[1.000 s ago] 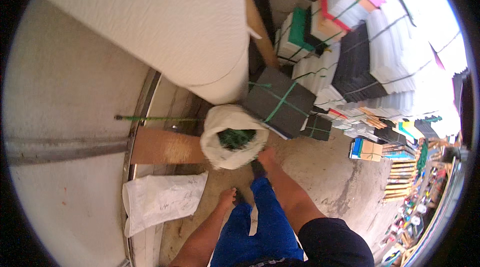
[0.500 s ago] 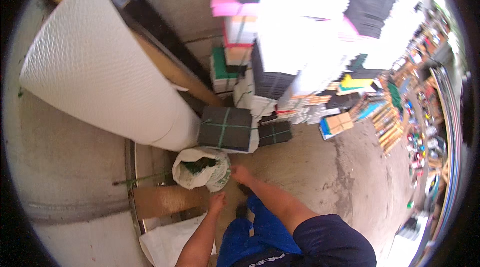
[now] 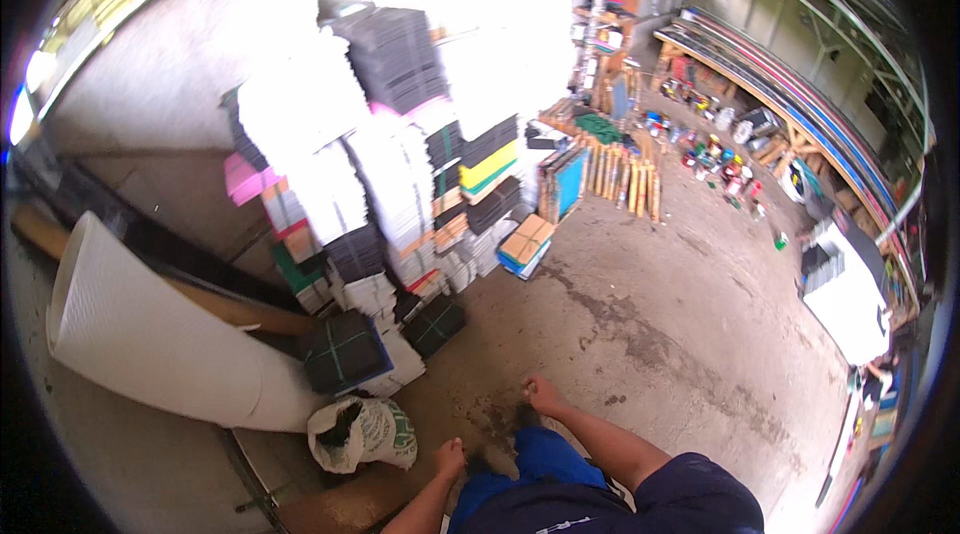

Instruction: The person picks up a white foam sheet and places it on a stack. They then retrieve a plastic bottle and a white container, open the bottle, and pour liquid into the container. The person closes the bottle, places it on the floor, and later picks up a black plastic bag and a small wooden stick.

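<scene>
My left hand is held low in front of my body with its fingers curled in, and nothing shows in it. Just right of the white sack, it does not touch it. The sack stands on the floor with its mouth agape and dark green material inside. My right hand hangs over the bare concrete in front of my feet. Its fingers are loosely closed, and I see nothing in them. Behind the sack lies a dark bundle tied with green string, with a second dark tied bundle beside it.
A big white roll leans in from the left. Tall stacks of sheets rise along the wall. Wooden pieces and scattered cans lie farther right, before a long rack. A white-topped stack stands at the right.
The view has swung right and upward. My right hand has come away from the sack's rim, and my left hand is also farther from it. The sack now sits farther left in the picture.
</scene>
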The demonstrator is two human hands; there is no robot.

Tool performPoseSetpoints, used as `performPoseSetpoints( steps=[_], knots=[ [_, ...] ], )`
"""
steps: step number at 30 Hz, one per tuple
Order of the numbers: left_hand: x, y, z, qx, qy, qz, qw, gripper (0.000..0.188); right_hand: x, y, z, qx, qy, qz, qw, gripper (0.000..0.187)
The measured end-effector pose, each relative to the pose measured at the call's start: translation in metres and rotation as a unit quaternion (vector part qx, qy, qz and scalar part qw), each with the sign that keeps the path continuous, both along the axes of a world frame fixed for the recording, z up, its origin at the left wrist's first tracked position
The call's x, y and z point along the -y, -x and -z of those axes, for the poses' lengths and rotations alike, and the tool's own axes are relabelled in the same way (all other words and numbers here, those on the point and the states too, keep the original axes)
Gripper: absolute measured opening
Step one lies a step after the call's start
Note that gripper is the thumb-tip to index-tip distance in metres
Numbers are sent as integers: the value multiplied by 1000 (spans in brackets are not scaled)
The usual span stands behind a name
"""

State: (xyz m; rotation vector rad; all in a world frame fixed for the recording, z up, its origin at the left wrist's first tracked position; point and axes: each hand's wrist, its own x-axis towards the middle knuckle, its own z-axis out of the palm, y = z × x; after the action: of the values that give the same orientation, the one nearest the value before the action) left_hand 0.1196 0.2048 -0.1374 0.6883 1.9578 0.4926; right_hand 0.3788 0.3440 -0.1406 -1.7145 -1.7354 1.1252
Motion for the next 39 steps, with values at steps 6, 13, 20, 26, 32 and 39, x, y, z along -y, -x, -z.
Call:
performPoseSetpoints(
  steps=[6,13,20,26,32,39],
  knots=[
    [-104,-82,35,81,-40,280,956,35,2,-153,-22,1,168,121,978,35],
    [-213,-254,40,31,12,379,925,34,5,-329,-10,-70,101,235,964,31],
    [-286,-455,3,116,-7,340,933,32,-29,-490,-46,-70,96,270,955,28],
    [-350,-563,24,250,-5,256,934,35,-105,-566,-76,-148,68,328,931,23],
    [-456,-625,88,221,67,238,944,37,-197,-674,-69,-159,47,368,915,21],
    [-593,-722,105,64,33,397,915,42,-271,-820,-70,-152,42,438,885,26]
  ],
)
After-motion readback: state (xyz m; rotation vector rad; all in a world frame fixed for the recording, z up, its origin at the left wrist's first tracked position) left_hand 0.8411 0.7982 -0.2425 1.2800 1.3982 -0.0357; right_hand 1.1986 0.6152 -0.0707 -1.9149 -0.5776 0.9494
